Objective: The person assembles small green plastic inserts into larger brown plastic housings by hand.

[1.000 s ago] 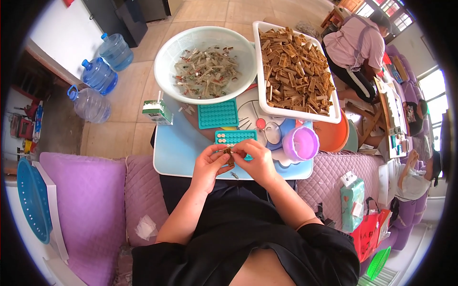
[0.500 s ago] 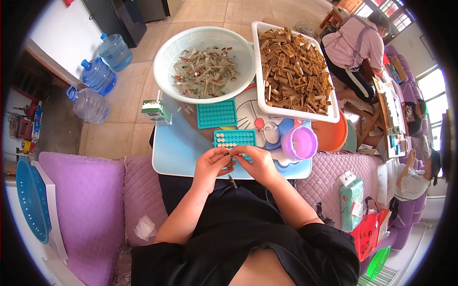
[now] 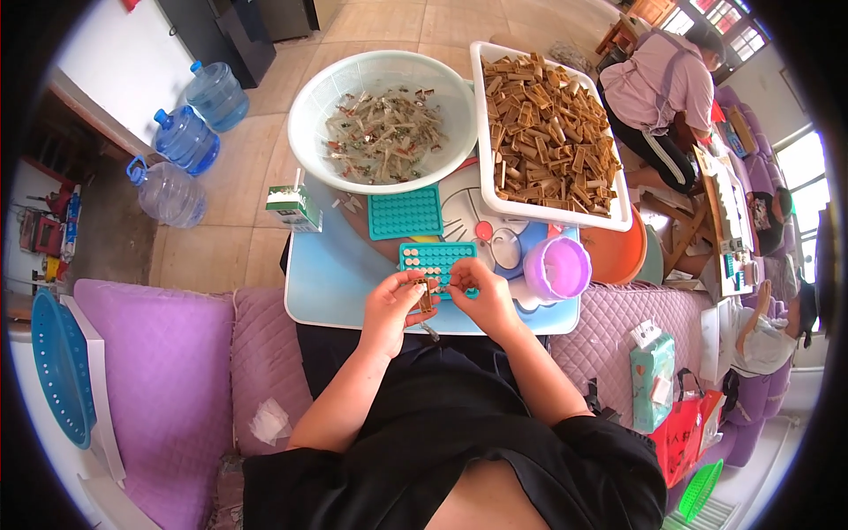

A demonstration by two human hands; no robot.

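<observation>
In my left hand I grip a golden-brown hollow plastic casing, held upright over the front edge of the light blue table. A small grey-green piece hangs just below it. To its right, my right hand is closed in a pinch over a teal tray with rows of cups, and whatever is between the fingertips is too small to make out. White round pieces fill some of that tray's cups on the left. Behind it lies a second teal tray.
A pale basin holds clear strip-like parts; a white bin is heaped with brown casings. A purple cup, an orange basin and a green box stand around the table. Another person sits at the far right.
My right hand has drawn away from the casing, rightward over the front teal tray. My left hand keeps the casing almost in place, with more of it showing.
</observation>
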